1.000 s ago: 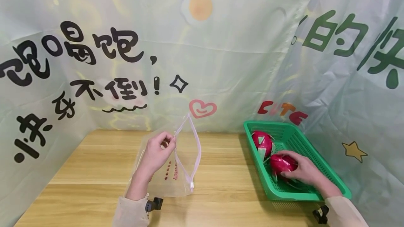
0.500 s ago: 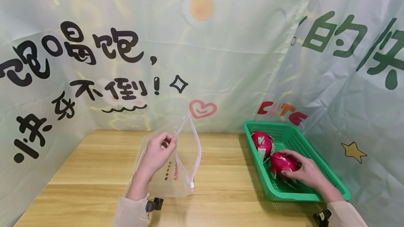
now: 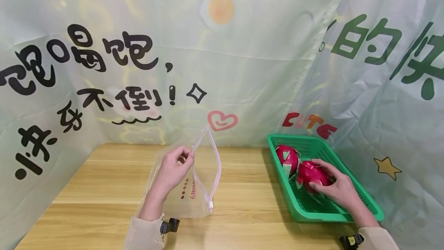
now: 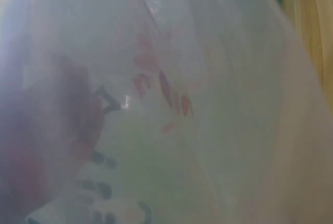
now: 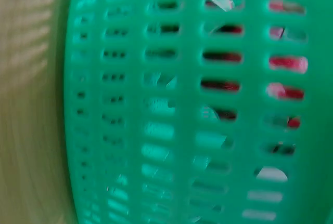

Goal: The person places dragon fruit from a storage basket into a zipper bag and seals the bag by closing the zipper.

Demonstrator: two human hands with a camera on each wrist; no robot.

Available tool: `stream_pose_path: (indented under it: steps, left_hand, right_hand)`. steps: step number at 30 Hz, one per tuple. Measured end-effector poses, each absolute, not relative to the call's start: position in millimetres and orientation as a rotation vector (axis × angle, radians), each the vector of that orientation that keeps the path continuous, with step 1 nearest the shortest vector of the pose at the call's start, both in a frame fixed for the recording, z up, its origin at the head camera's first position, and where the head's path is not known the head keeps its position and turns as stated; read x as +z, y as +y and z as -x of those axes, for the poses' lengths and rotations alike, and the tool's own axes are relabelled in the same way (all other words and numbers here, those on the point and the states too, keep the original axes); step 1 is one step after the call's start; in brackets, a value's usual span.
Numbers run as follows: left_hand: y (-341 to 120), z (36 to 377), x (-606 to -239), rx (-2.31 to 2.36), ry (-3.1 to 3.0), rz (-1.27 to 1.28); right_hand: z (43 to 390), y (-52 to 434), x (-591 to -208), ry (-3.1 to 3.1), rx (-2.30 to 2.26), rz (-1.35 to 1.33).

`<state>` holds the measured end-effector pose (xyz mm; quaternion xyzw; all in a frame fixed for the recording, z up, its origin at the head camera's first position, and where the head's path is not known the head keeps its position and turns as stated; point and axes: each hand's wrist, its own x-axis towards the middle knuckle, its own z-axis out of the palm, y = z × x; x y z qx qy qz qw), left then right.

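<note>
In the head view my left hand (image 3: 175, 171) pinches the edge of a clear zip bag (image 3: 177, 208) with small red printed marks. The bag stands upright on the table, its mouth spread apart and facing right, with a slider at the lower end of the lilac zip strip. On the right, my right hand (image 3: 338, 188) grips a pink-red dragon fruit (image 3: 310, 174) inside a green plastic basket. A second dragon fruit (image 3: 287, 156) lies beside it at the basket's left side. The left wrist view is filled with hazy bag film (image 4: 229, 78).
The green basket (image 3: 298, 216) has slotted walls; in the right wrist view its wall (image 5: 192, 125) hides most of the fruit, red showing through the slots. Both stand on a wooden table (image 3: 243, 188). Printed fabric (image 3: 256, 76) encloses the back and sides.
My right hand has shifted slightly up with the dragon fruit in its grip, which has turned and lifted a little within the basket. The left hand and bag have stayed put.
</note>
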<state>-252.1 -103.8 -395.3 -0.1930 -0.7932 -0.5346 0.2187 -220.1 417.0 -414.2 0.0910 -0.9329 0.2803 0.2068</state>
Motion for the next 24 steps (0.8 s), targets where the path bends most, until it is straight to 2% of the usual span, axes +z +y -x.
stream_pose_path:
  steps: [16,24]
  left_hand:
    - [-102.6,251.6,-394.9,-1.482,-2.188,0.528]
    - [-103.2,252.2,-394.8,-1.475,-2.186,0.546]
  right_hand:
    - [213.0,385.5,-404.2,-2.406,0.911,-0.183]
    - [212.1,362.8,-387.3,-2.324,0.926,-0.245]
